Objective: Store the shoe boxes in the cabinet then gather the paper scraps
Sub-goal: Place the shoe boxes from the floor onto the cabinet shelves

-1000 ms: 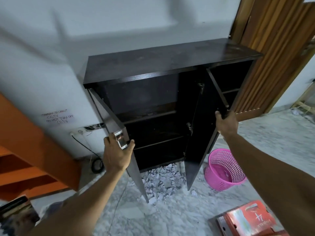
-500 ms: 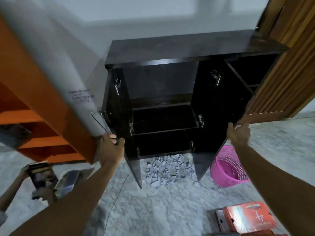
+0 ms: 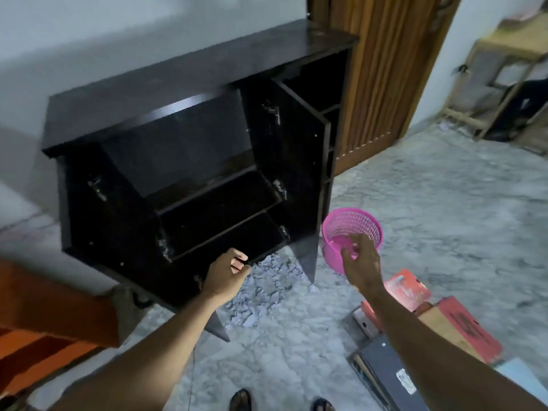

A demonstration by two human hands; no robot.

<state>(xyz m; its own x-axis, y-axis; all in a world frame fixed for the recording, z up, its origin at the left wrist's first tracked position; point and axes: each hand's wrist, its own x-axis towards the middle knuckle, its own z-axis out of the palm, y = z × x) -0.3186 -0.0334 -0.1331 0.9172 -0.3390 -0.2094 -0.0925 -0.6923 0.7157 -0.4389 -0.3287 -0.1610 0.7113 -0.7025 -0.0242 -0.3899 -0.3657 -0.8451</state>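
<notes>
Left grip [image 3: 226, 274] curled shut near the open cabinet [image 3: 189, 161], paper scraps [image 3: 267, 292] piled right under it, right grip [image 3: 360, 256] loose and empty, shoe boxes [image 3: 430, 318] floor-bound, so easy slipping there.

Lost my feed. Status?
Left hand curled, empty; right hand open. Cabinet doors open, shelves bare. Shoe boxes on floor. Paper scraps ahead.

dark cabinet [image 3: 166, 93] open, shoe boxes [image 3: 415, 315] floored, paper scraps [image 3: 267, 289]
</notes>
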